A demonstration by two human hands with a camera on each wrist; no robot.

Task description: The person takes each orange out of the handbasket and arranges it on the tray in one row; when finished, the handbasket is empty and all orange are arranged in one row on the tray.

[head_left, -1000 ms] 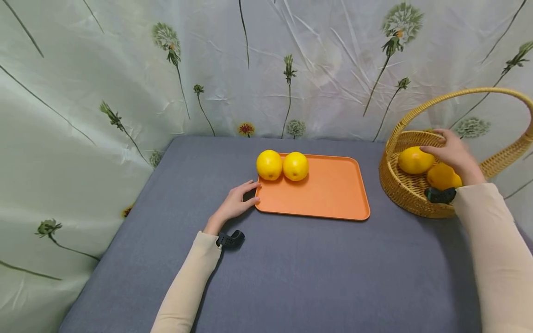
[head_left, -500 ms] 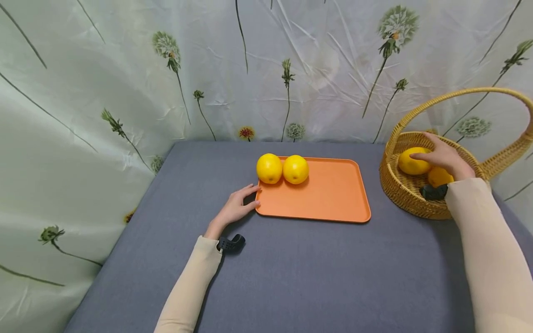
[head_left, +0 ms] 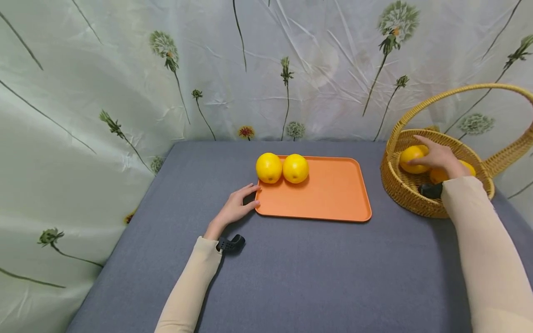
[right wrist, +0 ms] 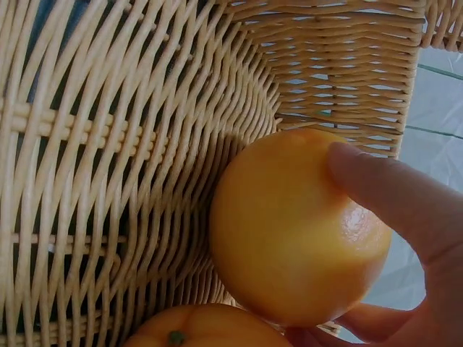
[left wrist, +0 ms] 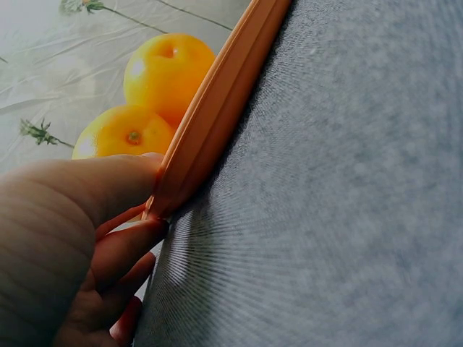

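My right hand (head_left: 441,156) reaches into the wicker basket (head_left: 393,185) and grips a yellow-orange orange (head_left: 410,159) near its left wall. In the right wrist view the thumb presses on that orange (right wrist: 289,231), and other fingers curl behind it. More orange fruit (right wrist: 206,329) lies close beside it, partly hidden by the hand in the head view. My left hand (head_left: 236,206) pinches the left rim of an orange tray (head_left: 333,194), thumb at the rim and fingers at its underside. Two oranges, one left (head_left: 269,168) and one right (head_left: 295,169), sit side by side in the tray's back left corner.
The basket's tall arched handle (head_left: 454,93) rises over my right forearm. Grey cloth (head_left: 316,273) covers the table. A pale curtain (head_left: 333,69) with dandelion prints hangs behind and along the left side.
My right hand has moved left and onto the left orange in the basket, uncovering fruit on the right. My left hand stays at the tray's rim.
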